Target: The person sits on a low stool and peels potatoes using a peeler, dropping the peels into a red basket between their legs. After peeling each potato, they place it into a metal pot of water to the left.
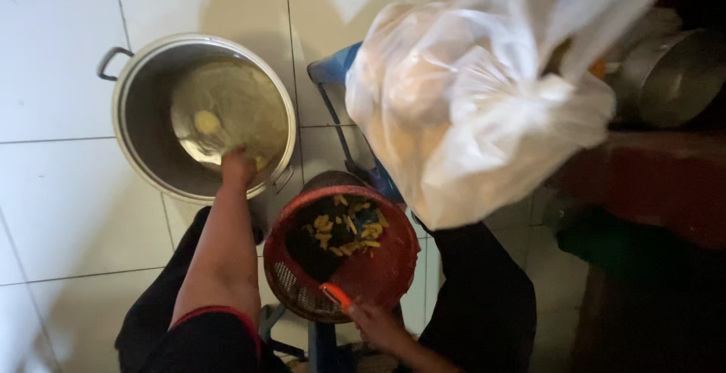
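The person's left arm (227,244) is bare from the wrist up to near the shoulder, where a short black fabric sleeve (204,339) begins; that sleeve ends in a narrow red hem band (219,312) that curves across the upper arm. The left hand (238,167) is bare, with no glove, ring or watch to be seen. The right hand (378,327) is bare too, and the short stretch of right forearm (427,358) in view carries no sleeve. Both legs are covered in loose black cloth trousers (484,297), plain, with no pattern or marking that can be made out in the dim light.
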